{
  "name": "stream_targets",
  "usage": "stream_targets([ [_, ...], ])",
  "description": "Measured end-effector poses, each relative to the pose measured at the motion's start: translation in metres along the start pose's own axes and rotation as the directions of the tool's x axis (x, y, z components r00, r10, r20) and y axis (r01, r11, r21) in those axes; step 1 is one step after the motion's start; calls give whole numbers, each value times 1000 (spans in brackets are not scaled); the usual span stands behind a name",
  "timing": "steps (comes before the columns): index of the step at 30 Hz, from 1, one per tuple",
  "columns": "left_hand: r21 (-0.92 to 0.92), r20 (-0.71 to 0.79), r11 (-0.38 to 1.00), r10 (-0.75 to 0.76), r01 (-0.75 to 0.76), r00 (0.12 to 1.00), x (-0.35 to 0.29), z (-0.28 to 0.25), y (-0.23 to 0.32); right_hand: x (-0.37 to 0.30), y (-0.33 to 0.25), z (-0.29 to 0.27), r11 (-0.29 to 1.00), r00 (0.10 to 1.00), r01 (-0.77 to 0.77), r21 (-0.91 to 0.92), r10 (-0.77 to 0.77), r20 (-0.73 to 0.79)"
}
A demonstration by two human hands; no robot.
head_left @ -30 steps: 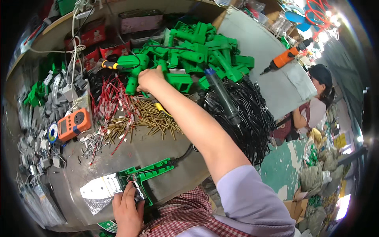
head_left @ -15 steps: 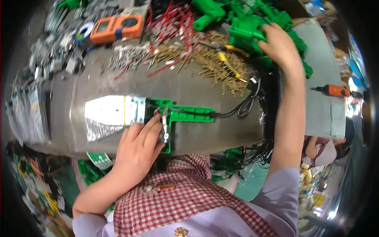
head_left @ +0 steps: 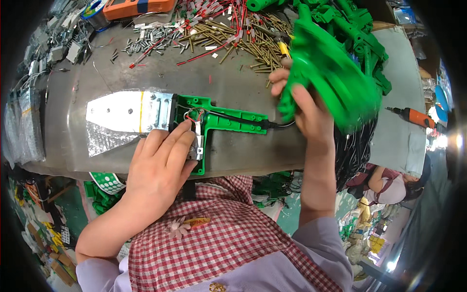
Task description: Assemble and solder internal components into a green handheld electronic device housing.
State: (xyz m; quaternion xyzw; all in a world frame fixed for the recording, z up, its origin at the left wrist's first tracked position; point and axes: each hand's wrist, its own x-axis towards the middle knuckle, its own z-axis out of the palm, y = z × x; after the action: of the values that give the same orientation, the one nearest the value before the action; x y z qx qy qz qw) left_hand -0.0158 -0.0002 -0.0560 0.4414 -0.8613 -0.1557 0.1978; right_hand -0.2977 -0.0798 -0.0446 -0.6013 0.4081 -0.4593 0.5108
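On the table an open green plastic housing half (head_left: 235, 121) lies with its long handle to the right. A black cable (head_left: 275, 125) runs along the handle and out of its end. Into the housing's left side fits a flat, silvery pointed plate (head_left: 114, 112) with a yellow band. My left hand (head_left: 163, 158) is closed over the housing's near left part, fingertips at small red wires (head_left: 194, 115); its thumb is partly hidden. Above the cable my right hand (head_left: 311, 114) grips another green plastic housing half (head_left: 335, 78), raised, tilted and smeared by motion.
Brass screws (head_left: 258, 53), silver screws (head_left: 153, 39) and red wires (head_left: 206, 12) lie behind the housing. An orange multimeter (head_left: 138, 7) stands at the back. More green parts (head_left: 372, 53) are piled at back right, beside an orange screwdriver (head_left: 417, 118). Black cables (head_left: 352, 151) hang at the right edge.
My right hand has picked a green housing half off the back-right pile and brought it nearer and left. My left hand stays on the open housing. The whole view has shifted slightly.
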Motion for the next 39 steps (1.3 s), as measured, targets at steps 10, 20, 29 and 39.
stream_targets([
  [10, -41, -4, 999, -6, 6, 1000, 2, -2, -1, -53, 1, 26, 985, 981, -2, 174, 36, -193],
  [20, 5, -156, 999, 54, -54, 986, 1, 9, -2, -51, 9, 47, 901, 999, 34, -432, -13, 52],
  [29, -326, -276, 939, -208, 112, 938, -17, 29, -4, -36, 11, 82, 680, 999, -18, -733, -21, -44],
  [39, -419, -169, 899, -214, 126, 962, -24, 27, -16, -31, 9, 79, 527, 992, 48, -848, 70, 100],
])
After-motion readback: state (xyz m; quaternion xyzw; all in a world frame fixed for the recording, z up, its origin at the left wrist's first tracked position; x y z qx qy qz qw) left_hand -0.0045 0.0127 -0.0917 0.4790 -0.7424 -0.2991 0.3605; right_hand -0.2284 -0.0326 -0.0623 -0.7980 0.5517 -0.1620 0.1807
